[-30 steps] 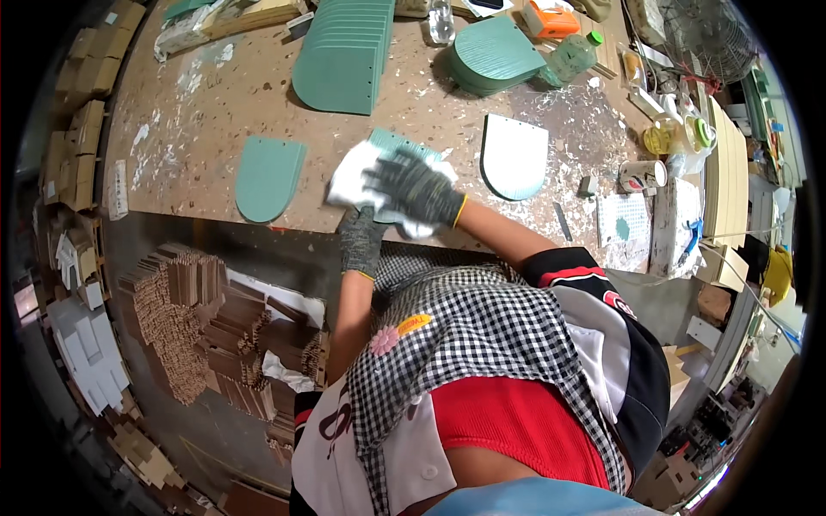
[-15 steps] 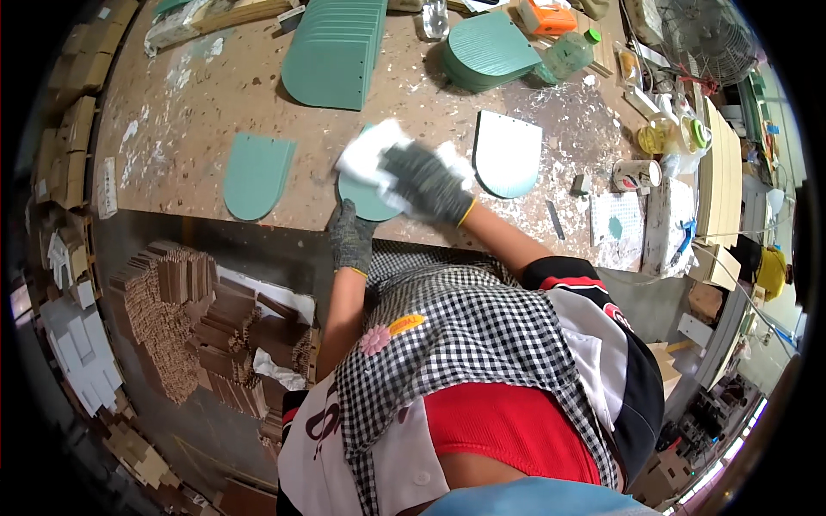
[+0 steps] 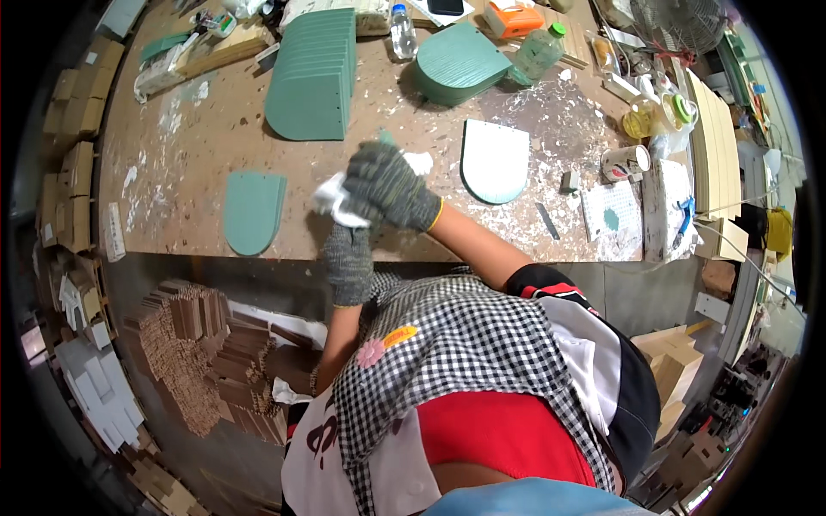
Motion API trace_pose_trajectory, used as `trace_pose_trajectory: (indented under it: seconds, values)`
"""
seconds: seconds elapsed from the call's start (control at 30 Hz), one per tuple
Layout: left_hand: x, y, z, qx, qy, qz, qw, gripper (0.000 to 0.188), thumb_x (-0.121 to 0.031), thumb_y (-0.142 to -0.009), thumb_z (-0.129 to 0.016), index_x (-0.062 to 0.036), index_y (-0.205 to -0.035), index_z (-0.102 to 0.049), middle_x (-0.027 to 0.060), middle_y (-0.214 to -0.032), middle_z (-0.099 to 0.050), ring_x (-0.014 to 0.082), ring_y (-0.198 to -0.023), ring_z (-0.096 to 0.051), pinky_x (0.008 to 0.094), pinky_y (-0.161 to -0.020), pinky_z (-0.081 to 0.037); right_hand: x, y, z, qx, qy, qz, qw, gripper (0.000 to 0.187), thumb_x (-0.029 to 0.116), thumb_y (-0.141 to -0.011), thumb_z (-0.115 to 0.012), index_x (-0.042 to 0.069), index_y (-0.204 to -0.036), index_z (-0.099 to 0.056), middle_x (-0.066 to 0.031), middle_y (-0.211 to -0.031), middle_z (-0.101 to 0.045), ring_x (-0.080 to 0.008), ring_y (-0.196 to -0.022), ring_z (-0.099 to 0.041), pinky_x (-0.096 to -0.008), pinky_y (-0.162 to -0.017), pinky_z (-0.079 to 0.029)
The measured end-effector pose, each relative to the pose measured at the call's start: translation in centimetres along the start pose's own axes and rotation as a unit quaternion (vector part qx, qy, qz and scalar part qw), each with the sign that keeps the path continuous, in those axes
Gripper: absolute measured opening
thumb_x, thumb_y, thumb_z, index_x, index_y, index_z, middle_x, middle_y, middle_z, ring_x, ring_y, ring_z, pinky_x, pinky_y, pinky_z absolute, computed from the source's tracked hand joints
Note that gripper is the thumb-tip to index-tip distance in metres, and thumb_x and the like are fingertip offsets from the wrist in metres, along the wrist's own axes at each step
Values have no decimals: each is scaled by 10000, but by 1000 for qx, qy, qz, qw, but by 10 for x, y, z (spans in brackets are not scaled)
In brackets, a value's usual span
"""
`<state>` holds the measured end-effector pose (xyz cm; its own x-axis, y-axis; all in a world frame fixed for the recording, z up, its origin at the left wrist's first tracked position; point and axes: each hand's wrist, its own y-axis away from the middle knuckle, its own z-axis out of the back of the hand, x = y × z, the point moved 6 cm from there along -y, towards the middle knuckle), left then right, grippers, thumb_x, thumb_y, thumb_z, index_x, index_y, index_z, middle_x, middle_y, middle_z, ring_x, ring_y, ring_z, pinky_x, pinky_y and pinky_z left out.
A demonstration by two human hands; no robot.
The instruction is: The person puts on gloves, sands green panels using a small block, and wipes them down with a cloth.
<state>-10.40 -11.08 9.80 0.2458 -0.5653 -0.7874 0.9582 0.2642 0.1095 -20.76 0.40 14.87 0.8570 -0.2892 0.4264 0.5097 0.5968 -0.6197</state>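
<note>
My right hand (image 3: 393, 187), in a dark grey knit glove, is closed around a crumpled white cloth (image 3: 330, 198). Just below it, close to the table's front edge, my gloved left hand (image 3: 348, 265) is closed at the lower end of a green panel. Only a small green corner of that panel (image 3: 385, 136) shows above my right hand; it seems tilted edge-on, the remainder hidden by gloves and cloth. To the left lies a round-ended green panel (image 3: 253, 213). A similar panel with a pale, shiny face (image 3: 496, 162) lies to the right.
Toward the back stand a fanned row of green panels (image 3: 310, 82) and a green stack (image 3: 456, 64). Bottles (image 3: 540, 52), a paper cup (image 3: 625, 162) and a fan (image 3: 680, 24) occupy the right side. Brown cardboard strips (image 3: 202, 353) are piled below the table (image 3: 172, 193).
The green panel between my hands has gone from lying flat to being mostly hidden and tilted. My right hand with the cloth has come left, close to my left hand. The view has shifted slightly.
</note>
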Motion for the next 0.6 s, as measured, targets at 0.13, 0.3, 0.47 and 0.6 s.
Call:
trace_pose_trajectory:
  seconds: [0.13,0.3,0.47,0.6]
  values:
    - [-25,-3,19,-36,-72,-64,995,428,-282,-1006,-572,-3,-1331,-580,228,-1202,-668,358,-1053,-670,422,-922,-518,-71,5,14,15,163,-63,985,278,252,-785,-696,110,-1023,-712,-124,-1025,-674,-308,-1001,-633,-411,-941,-488]
    - [-27,-6,24,-14,-26,-60,998,336,-131,-993,-576,-6,-1303,-615,176,-1259,-667,296,-1133,-653,364,-965,-505,-172,95,39,-143,-151,-447,870,381,246,-971,-564,60,-1302,-590,-165,-1159,-692,-355,-1006,-681,-429,-882,-542]
    - [-65,20,19,-71,-250,-387,885,526,-25,-860,-577,-64,-1385,-561,122,-1448,-544,315,-1362,-498,486,-1173,-361,-50,70,23,-147,-714,-504,463,644,560,-979,-567,32,-1347,-544,-179,-1338,-575,-232,-1079,-636,-378,-873,-555]
    - [-76,19,6,0,-309,-442,842,569,-64,-868,-584,-71,-1433,-512,91,-1546,-439,312,-1454,-378,531,-1213,-271,-55,79,26,-162,-619,-510,574,471,288,-965,-663,-31,-1295,-556,-126,-1115,-652,-215,-1004,-653,-342,-874,-552]
